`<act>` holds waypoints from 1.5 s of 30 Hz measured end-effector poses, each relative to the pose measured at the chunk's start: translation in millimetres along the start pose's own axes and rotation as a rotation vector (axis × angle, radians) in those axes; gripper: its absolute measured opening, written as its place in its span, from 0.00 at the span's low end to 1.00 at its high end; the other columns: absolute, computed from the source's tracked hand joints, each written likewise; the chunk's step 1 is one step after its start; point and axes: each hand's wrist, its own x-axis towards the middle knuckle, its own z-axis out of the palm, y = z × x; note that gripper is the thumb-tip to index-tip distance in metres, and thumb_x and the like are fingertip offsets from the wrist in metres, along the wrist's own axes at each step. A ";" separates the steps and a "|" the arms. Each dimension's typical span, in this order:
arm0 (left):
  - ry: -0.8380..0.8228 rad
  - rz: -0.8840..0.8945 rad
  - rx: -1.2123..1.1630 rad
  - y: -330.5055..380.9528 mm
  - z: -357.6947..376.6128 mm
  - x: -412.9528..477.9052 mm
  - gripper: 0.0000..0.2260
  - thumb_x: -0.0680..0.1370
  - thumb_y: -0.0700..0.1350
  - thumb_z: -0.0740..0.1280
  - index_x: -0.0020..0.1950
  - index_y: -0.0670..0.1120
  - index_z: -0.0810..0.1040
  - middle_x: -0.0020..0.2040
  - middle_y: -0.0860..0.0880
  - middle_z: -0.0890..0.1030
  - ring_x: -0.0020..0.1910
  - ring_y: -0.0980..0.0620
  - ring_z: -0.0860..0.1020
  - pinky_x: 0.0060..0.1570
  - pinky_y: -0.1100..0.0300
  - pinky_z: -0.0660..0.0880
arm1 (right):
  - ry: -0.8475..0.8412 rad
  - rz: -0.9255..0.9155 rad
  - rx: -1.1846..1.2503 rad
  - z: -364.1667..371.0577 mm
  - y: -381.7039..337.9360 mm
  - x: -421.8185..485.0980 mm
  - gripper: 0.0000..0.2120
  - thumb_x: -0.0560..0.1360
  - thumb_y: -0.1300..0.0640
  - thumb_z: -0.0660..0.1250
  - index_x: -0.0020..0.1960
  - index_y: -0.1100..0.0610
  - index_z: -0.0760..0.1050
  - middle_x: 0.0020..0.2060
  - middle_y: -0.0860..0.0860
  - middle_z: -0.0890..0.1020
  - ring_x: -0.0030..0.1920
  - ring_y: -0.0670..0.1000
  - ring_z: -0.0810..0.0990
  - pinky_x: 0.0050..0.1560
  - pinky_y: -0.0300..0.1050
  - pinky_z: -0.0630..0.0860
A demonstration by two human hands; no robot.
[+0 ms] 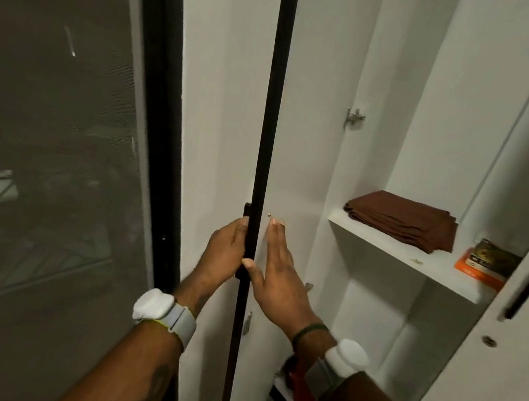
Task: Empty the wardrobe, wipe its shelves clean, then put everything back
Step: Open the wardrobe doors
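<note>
My left hand curls round the black handle of the wardrobe door, which I see edge-on at centre frame; its fingertips are hidden behind the edge. My right hand lies flat on the door's smooth white inner face, fingers straight, thumb against the black edge strip.

The wardrobe stands open at right of frame. Still on its 1 visible shelf are a folded brown cloth and an orange-and-black box.

Risks, as I judge them: swung too far, the door could strike the dark glass panel at left. The thumb could get pinched there. The soft cloth could unfold if lifted 1-handed.
</note>
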 end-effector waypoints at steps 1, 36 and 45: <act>-0.017 0.012 0.032 -0.5 -9.0 4.3 0.18 0.86 0.54 0.51 0.58 0.55 0.81 0.51 0.57 0.84 0.50 0.63 0.81 0.48 0.70 0.75 | -0.002 0.006 -0.008 9.0 2.6 3.4 0.38 0.83 0.34 0.51 0.80 0.44 0.30 0.80 0.43 0.34 0.81 0.45 0.43 0.77 0.44 0.52; -0.100 0.109 0.399 -33.5 94.7 -34.0 0.14 0.78 0.48 0.59 0.55 0.51 0.84 0.44 0.50 0.86 0.44 0.46 0.82 0.45 0.54 0.79 | 0.178 0.636 -0.194 24.3 143.8 -99.2 0.38 0.80 0.51 0.63 0.82 0.57 0.46 0.81 0.58 0.48 0.79 0.61 0.49 0.77 0.62 0.57; -0.478 0.185 0.298 28.6 267.2 -47.1 0.12 0.78 0.46 0.60 0.51 0.52 0.83 0.43 0.55 0.84 0.42 0.53 0.81 0.44 0.60 0.77 | 0.537 0.903 -0.338 -171.1 246.3 -147.0 0.38 0.76 0.58 0.64 0.80 0.65 0.49 0.78 0.65 0.54 0.76 0.68 0.55 0.72 0.65 0.61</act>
